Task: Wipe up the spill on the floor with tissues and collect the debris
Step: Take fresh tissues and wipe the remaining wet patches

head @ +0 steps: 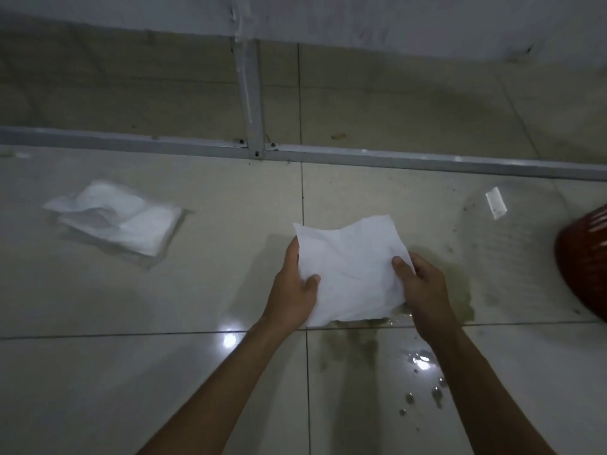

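Observation:
A white tissue [351, 267] is spread flat between both hands, just above the tiled floor. My left hand [294, 289] pinches its left edge and my right hand [423, 290] pinches its right edge. Below and to the right of the tissue lies a yellowish-green spill [460, 290] with clear droplets [423, 362] scattered toward me. A small white scrap [496, 202] lies on the floor at the far right. The tissue hides part of the spill.
A plastic pack of tissues [121, 221] lies on the floor to the left. A red slatted basket [584, 257] pokes in at the right edge. A metal floor rail [394, 157] and upright post [251, 93] run across ahead, with a white wall beyond.

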`<state>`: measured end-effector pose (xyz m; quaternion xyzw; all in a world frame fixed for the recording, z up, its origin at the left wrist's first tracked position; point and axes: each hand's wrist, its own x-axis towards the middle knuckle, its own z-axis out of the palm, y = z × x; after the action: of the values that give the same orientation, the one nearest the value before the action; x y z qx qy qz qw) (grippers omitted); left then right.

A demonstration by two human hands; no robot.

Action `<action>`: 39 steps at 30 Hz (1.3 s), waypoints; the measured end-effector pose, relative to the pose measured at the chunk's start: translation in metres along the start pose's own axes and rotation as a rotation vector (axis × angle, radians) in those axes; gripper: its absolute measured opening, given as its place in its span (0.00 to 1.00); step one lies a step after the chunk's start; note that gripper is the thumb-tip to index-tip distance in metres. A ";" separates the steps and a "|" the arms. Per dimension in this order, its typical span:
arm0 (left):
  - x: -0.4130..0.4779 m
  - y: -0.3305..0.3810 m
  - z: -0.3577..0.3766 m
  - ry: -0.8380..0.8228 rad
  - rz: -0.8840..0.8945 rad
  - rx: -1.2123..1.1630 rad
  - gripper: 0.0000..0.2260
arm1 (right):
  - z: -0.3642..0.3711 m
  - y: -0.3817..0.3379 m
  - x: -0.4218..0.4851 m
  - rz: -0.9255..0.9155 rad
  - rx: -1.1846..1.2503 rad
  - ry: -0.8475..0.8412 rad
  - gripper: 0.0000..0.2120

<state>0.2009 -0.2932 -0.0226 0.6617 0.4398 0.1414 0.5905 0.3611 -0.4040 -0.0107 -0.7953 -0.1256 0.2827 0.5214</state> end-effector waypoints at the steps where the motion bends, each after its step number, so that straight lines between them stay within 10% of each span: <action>1: -0.002 -0.005 0.006 -0.003 0.018 0.033 0.32 | -0.001 0.008 0.000 0.013 -0.001 0.009 0.05; 13: -0.032 -0.021 0.041 0.132 0.026 0.559 0.36 | -0.020 0.052 -0.015 0.002 -0.279 0.077 0.12; 22: -0.044 -0.041 0.051 -0.160 0.205 1.092 0.28 | -0.005 0.086 -0.044 -0.562 -1.088 -0.134 0.24; 39: -0.015 -0.024 -0.108 0.199 0.120 0.836 0.26 | 0.146 -0.035 -0.042 -0.752 -0.885 -0.318 0.22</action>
<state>0.1065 -0.2354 -0.0108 0.8515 0.4748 0.0486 0.2172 0.2455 -0.2993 -0.0093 -0.7859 -0.5803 0.1152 0.1800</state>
